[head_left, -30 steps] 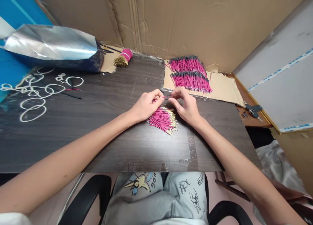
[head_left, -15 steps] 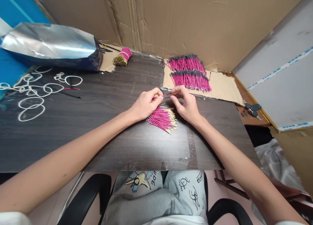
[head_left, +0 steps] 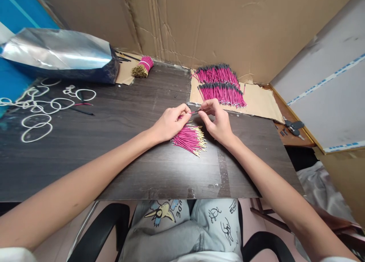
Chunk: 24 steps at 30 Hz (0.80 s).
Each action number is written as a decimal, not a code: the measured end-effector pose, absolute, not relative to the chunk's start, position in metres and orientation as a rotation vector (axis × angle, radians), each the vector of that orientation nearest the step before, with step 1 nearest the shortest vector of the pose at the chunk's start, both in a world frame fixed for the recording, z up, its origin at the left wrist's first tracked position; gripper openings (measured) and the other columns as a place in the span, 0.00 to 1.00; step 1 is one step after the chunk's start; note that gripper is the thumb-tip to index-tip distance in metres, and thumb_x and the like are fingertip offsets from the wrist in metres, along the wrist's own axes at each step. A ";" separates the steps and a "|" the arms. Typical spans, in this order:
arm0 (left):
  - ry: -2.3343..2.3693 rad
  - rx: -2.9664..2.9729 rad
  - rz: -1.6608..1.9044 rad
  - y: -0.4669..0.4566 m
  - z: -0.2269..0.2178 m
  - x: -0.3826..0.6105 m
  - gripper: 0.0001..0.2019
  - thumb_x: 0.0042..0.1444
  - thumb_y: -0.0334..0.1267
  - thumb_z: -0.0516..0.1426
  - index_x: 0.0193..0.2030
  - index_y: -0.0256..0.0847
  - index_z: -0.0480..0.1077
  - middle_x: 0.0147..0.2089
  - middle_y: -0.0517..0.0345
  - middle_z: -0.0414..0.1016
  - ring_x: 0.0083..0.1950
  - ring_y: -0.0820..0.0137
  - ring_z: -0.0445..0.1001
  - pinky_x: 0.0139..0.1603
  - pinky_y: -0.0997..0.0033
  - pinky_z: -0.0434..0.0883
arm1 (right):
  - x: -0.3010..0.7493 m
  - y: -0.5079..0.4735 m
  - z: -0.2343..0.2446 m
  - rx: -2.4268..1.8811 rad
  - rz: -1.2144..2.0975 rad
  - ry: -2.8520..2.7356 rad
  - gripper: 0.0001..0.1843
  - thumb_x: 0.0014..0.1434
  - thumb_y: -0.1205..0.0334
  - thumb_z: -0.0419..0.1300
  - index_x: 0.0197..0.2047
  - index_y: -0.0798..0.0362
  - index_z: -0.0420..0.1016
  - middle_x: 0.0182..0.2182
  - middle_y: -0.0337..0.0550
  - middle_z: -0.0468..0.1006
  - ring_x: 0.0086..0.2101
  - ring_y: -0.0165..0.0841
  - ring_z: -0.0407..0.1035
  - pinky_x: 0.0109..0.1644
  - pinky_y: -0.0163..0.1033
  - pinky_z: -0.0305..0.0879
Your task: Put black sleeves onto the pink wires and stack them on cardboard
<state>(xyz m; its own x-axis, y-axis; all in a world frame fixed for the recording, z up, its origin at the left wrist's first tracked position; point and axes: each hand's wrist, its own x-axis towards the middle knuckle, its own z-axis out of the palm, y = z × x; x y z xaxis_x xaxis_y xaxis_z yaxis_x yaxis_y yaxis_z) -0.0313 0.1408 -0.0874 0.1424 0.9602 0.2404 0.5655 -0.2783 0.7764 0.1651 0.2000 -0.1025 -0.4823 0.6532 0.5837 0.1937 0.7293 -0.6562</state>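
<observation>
My left hand [head_left: 170, 122] and my right hand [head_left: 217, 122] meet over the dark table [head_left: 114, 159]. Both pinch one thin pink wire with a short black sleeve [head_left: 195, 112] held between their fingertips. Just below the hands lies a loose pile of pink wires with gold tips [head_left: 190, 138]. Two rows of pink wires with black sleeves [head_left: 221, 85] rest on a cardboard sheet [head_left: 256, 102] beyond my right hand.
A silver foil bag [head_left: 59, 58] lies at the back left, with several white rubber bands [head_left: 40, 110] in front of it. A banded bundle of pink wires [head_left: 142, 68] sits near the cardboard wall. Keys [head_left: 293, 127] lie at the right edge.
My right hand's fingers have shifted slightly along the wire toward the left hand. The head view has barely moved; the piles stay put.
</observation>
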 end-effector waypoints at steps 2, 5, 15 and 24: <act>1.451 1.918 1.001 0.141 -0.087 -0.031 0.09 0.66 0.40 0.52 0.37 0.39 0.68 0.26 0.65 0.67 0.27 0.74 0.61 0.32 0.70 0.57 | 0.165 0.199 -0.102 -0.673 0.641 -2.040 0.05 0.67 0.64 0.58 0.45 0.47 0.64 0.38 0.40 0.74 0.38 0.33 0.71 0.45 0.43 0.73; 1.453 1.914 0.994 0.140 -0.087 -0.031 0.09 0.66 0.40 0.52 0.38 0.40 0.68 0.26 0.65 0.67 0.27 0.74 0.61 0.32 0.70 0.57 | 0.165 0.199 -0.100 -0.695 0.619 -2.034 0.04 0.67 0.63 0.58 0.43 0.48 0.65 0.37 0.40 0.75 0.37 0.33 0.71 0.44 0.43 0.72; 1.471 1.918 0.990 0.142 -0.088 -0.032 0.08 0.66 0.41 0.52 0.40 0.40 0.68 0.27 0.64 0.69 0.28 0.73 0.62 0.33 0.70 0.58 | 0.166 0.200 -0.100 -0.686 0.616 -2.040 0.01 0.67 0.63 0.58 0.42 0.49 0.70 0.38 0.41 0.76 0.38 0.34 0.72 0.45 0.43 0.71; 1.466 1.946 0.964 0.142 -0.088 -0.034 0.09 0.68 0.42 0.50 0.40 0.41 0.67 0.27 0.65 0.66 0.28 0.73 0.61 0.33 0.71 0.58 | 0.165 0.200 -0.103 -0.626 0.858 -2.044 0.04 0.69 0.63 0.54 0.45 0.50 0.70 0.40 0.41 0.76 0.37 0.32 0.73 0.44 0.42 0.73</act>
